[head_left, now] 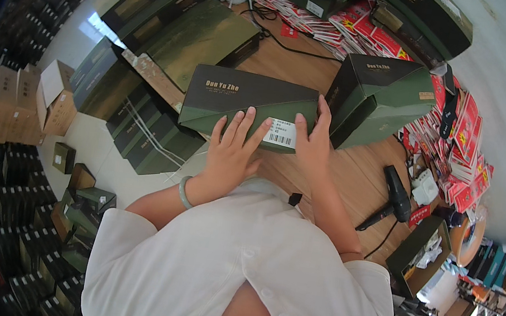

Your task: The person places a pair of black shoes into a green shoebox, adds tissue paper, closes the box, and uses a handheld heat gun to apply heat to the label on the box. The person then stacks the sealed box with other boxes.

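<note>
A black and green shoebox point(253, 92) lies closed on the wooden table in front of me. A white barcode label point(281, 133) is on its near side. My left hand point(231, 153) rests on that side with its fingers spread flat, the fingertips left of the label. My right hand point(315, 144) grips the right end, thumb beside the label and a finger reaching up along the end. The right hand's other fingers are hidden. A second green shoebox point(382, 102) stands tilted just right of the held one.
Stacked shoeboxes point(212, 34) stand at the left. Red printed cards point(466, 131) are piled along the back and right. A black hair dryer point(394, 195) lies on the table point(341, 178). Brown cartons point(3, 101) and more shoeboxes fill the floor at left.
</note>
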